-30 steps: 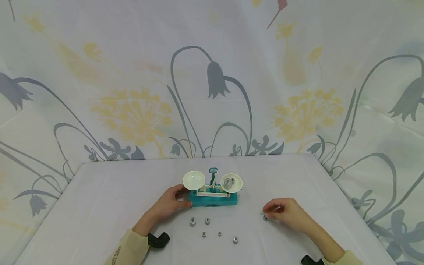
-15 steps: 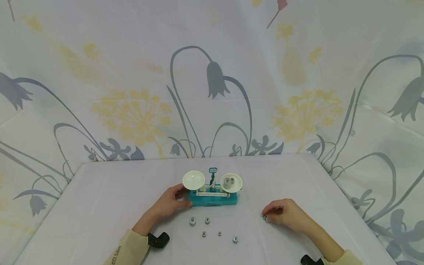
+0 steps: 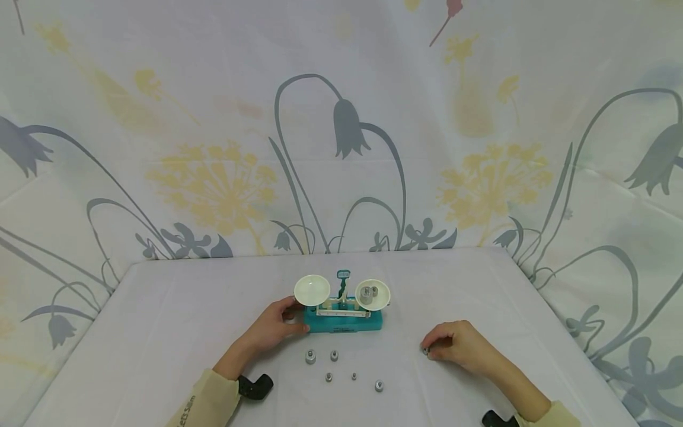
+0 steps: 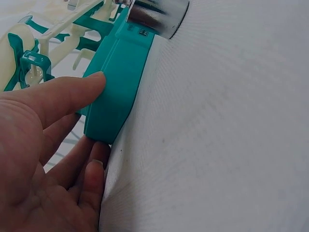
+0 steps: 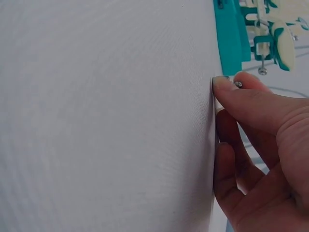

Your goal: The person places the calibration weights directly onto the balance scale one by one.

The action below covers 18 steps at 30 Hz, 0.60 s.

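Risk: right hand (image 3: 461, 349) pinches a small weight (image 3: 426, 351) that could slip onto the bench (image 3: 160, 332), while left hand (image 3: 274, 329) grasps the scale (image 3: 343, 317), whose 2 loaded weights (image 3: 370, 293) could topple if jogged.

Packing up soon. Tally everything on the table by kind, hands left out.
Scale: 1
Weights loose on the table: 5
Weights in the right pan: 2
Weight pinched by the right hand: 1
Total: 9

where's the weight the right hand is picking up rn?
In the head view, the small metal weight lies on the table, pinched under the right hand, right of the teal balance scale and apart from the five loose weights.
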Motion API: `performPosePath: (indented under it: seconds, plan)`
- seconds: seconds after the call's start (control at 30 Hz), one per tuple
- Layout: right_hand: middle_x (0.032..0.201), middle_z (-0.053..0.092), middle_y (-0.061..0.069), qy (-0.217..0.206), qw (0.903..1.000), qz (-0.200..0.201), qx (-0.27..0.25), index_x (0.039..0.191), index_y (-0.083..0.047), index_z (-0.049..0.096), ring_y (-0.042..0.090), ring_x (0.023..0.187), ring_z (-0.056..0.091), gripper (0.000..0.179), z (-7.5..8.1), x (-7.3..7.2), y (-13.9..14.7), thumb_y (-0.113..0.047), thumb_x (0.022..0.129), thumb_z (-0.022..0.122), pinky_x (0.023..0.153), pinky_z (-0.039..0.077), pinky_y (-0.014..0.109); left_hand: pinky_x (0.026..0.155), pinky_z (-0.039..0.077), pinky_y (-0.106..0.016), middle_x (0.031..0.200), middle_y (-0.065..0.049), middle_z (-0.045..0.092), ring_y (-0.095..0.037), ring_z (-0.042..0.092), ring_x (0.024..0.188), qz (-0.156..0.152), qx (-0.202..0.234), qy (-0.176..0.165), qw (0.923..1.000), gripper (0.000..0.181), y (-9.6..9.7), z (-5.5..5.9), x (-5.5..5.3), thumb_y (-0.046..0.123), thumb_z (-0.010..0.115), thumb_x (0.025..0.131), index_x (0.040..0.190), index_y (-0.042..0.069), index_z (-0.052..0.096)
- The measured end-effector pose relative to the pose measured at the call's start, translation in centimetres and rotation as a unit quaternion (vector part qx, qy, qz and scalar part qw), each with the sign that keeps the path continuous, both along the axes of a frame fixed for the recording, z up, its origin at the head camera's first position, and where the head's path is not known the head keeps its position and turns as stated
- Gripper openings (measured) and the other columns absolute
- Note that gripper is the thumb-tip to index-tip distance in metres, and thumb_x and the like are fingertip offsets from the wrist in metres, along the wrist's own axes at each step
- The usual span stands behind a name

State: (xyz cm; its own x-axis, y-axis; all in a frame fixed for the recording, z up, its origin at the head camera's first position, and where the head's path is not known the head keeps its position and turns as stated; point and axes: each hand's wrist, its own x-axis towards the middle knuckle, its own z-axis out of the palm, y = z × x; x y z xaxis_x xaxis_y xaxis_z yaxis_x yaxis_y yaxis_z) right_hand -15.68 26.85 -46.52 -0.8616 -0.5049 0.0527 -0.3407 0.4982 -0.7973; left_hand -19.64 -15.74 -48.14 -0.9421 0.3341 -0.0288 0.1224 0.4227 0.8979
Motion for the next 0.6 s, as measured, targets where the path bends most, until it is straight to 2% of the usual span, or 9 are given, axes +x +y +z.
performPosePath:
  seconds: [0.6]
  plan:
    - [0.093,0.071,-0.005,0.012,0.9999,-0.005,0.001,0.093,-0.014,0.074,0.008,0.086,0.064,0.014,-0.04,0.00,0.10,-0.011,0.082,0.081,0.075,0.054,0.024,0.107,0.041,-0.049,0.132,-0.011,0.060,-0.031,0.052,0.126,-0.002,-0.007,0.007,0.9999,0.059,0.04,-0.10,-0.03,0.016,0.081,0.083,0.135,0.002,0.057]
